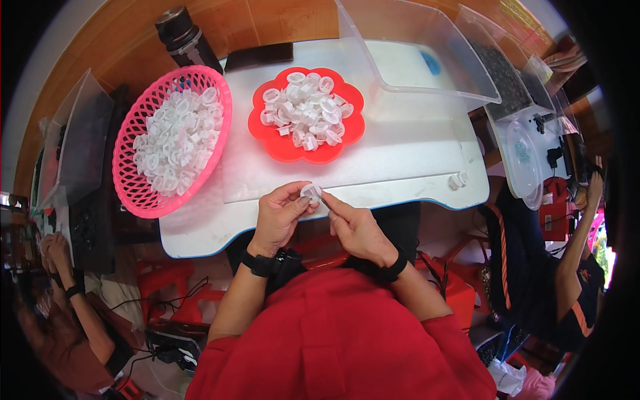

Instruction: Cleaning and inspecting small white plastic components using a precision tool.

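Over the table's near edge, my left hand (281, 212) pinches a small white plastic part (311, 193) with a round rim. My right hand (358, 231) is closed beside it, with what looks like a slim dark tool (325, 202) between thumb and forefinger, its tip at the part. Most of the tool is hidden by the fingers. Beyond my hands, a red flower-shaped dish (313, 155) bears a heap of similar white parts (310, 110). To its left, a pink lattice basket (122, 160) is tilted and holds a larger heap of these parts (177, 140).
A clear plastic bin (433, 89) stands at the table's far right. A black bottle (183, 40) and a dark flat object (259, 57) sit at the back. A few white pieces (458, 180) lie near the right edge. Other people work at both sides.
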`<state>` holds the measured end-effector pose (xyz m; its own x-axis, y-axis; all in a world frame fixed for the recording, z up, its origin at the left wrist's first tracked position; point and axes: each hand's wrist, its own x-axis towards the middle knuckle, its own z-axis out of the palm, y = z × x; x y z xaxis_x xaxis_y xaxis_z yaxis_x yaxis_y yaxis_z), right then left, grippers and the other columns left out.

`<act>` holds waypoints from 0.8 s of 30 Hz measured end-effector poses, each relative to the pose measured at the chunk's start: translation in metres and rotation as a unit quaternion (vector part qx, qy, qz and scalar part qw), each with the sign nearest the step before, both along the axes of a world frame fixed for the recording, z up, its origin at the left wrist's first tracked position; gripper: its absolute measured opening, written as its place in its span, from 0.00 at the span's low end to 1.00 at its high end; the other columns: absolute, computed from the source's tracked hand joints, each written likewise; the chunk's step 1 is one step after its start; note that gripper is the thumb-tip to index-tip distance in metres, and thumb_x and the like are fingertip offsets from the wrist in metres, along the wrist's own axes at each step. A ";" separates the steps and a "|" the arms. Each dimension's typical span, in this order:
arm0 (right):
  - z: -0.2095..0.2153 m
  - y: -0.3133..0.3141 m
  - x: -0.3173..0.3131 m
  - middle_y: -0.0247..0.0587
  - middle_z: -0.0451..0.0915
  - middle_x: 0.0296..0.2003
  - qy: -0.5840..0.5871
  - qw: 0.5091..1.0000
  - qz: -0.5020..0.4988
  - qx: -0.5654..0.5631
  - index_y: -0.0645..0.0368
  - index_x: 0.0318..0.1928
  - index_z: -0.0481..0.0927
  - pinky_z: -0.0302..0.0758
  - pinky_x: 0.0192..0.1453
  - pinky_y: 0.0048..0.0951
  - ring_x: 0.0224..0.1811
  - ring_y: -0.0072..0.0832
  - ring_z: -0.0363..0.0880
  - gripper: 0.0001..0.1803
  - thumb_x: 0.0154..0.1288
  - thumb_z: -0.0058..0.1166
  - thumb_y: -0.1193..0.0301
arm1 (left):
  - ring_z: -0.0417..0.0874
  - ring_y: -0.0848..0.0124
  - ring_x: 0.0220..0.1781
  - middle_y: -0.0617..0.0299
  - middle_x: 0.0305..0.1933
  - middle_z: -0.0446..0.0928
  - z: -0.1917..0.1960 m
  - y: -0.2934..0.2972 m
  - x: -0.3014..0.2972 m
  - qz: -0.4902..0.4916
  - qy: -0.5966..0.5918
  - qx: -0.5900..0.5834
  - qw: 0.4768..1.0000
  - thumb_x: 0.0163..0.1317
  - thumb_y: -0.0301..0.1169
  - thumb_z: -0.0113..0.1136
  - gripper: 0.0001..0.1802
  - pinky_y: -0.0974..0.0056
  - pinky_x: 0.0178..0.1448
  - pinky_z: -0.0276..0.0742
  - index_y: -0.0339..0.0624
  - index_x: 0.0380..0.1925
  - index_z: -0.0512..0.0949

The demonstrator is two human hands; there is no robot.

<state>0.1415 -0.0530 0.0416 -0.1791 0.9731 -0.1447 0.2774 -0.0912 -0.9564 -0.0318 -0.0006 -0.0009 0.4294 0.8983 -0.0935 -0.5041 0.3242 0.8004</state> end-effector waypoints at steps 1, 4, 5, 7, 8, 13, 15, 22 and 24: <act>0.001 0.000 0.001 0.40 0.69 0.17 -0.006 1.000 -0.001 -0.010 0.54 0.64 0.63 0.70 0.31 0.23 0.21 0.21 0.67 0.26 0.64 0.41 0.78 | 0.80 0.74 0.37 0.55 0.39 0.79 0.001 -0.001 0.001 0.007 0.007 -0.004 1.000 0.60 0.21 0.56 0.16 0.73 0.43 0.77 0.31 0.49 0.73; 0.003 -0.001 0.002 0.32 0.70 0.19 -0.007 1.000 0.007 -0.015 0.54 0.64 0.63 0.68 0.29 0.20 0.22 0.16 0.66 0.25 0.66 0.40 0.76 | 0.80 0.74 0.37 0.55 0.39 0.79 0.001 -0.001 0.002 0.012 0.013 -0.006 1.000 0.60 0.21 0.56 0.16 0.73 0.43 0.77 0.30 0.49 0.73; 0.004 -0.001 0.001 0.32 0.70 0.19 -0.007 1.000 0.007 -0.014 0.54 0.64 0.63 0.68 0.29 0.20 0.22 0.16 0.66 0.25 0.66 0.40 0.76 | 0.80 0.74 0.37 0.55 0.39 0.79 0.001 0.000 0.001 0.011 0.013 -0.004 1.000 0.60 0.21 0.57 0.16 0.73 0.43 0.77 0.30 0.49 0.73; 0.008 0.000 0.000 0.32 0.70 0.19 -0.015 1.000 0.009 -0.010 0.55 0.64 0.63 0.68 0.29 0.20 0.22 0.16 0.66 0.25 0.66 0.40 0.75 | 0.80 0.74 0.37 0.55 0.39 0.79 0.001 0.000 0.001 0.005 0.011 -0.001 1.000 0.60 0.21 0.57 0.16 0.72 0.44 0.77 0.30 0.49 0.73; 0.005 0.000 0.000 0.32 0.70 0.19 -0.015 1.000 0.008 -0.010 0.55 0.64 0.63 0.68 0.29 0.20 0.22 0.16 0.66 0.25 0.66 0.40 0.75 | 0.80 0.74 0.37 0.55 0.39 0.79 0.001 0.000 0.001 0.000 0.009 0.001 1.000 0.60 0.21 0.57 0.16 0.72 0.44 0.77 0.30 0.49 0.73; -0.001 0.002 -0.001 0.52 0.73 0.20 -0.019 1.000 0.007 0.014 0.55 0.64 0.62 0.72 0.32 0.28 0.21 0.34 0.73 0.27 0.63 0.41 0.78 | 0.80 0.74 0.37 0.55 0.39 0.79 0.002 0.000 0.002 0.005 0.014 -0.007 1.000 0.60 0.22 0.57 0.17 0.72 0.44 0.77 0.30 0.49 0.73; -0.003 0.002 -0.001 0.48 0.72 0.19 -0.012 1.000 0.007 0.007 0.55 0.64 0.62 0.71 0.32 0.27 0.20 0.30 0.72 0.27 0.64 0.40 0.78 | 0.80 0.74 0.37 0.55 0.39 0.79 0.001 0.000 0.002 0.007 0.012 -0.007 1.000 0.60 0.22 0.57 0.17 0.72 0.44 0.77 0.30 0.49 0.73; -0.010 0.002 -0.003 0.37 0.70 0.17 0.011 1.000 -0.001 -0.010 0.56 0.65 0.61 0.70 0.30 0.24 0.20 0.20 0.68 0.25 0.66 0.38 0.76 | 0.80 0.74 0.37 0.55 0.39 0.79 -0.001 0.001 0.003 0.010 0.020 0.000 1.000 0.59 0.21 0.57 0.16 0.72 0.44 0.77 0.30 0.49 0.73; -0.012 0.002 -0.003 0.36 0.70 0.18 0.025 0.999 -0.003 -0.021 0.56 0.65 0.62 0.70 0.30 0.24 0.21 0.20 0.68 0.25 0.67 0.38 0.76 | 0.80 0.74 0.37 0.55 0.39 0.79 -0.001 0.001 0.003 0.008 0.025 -0.002 1.000 0.59 0.21 0.57 0.16 0.72 0.44 0.77 0.30 0.48 0.73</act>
<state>0.1389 -0.0509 0.0300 -0.1813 0.9674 -0.1770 0.2283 -0.1337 -0.9644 -0.0290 0.0007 -0.0014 0.4090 0.9048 -0.1181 -0.4691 0.3195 0.8233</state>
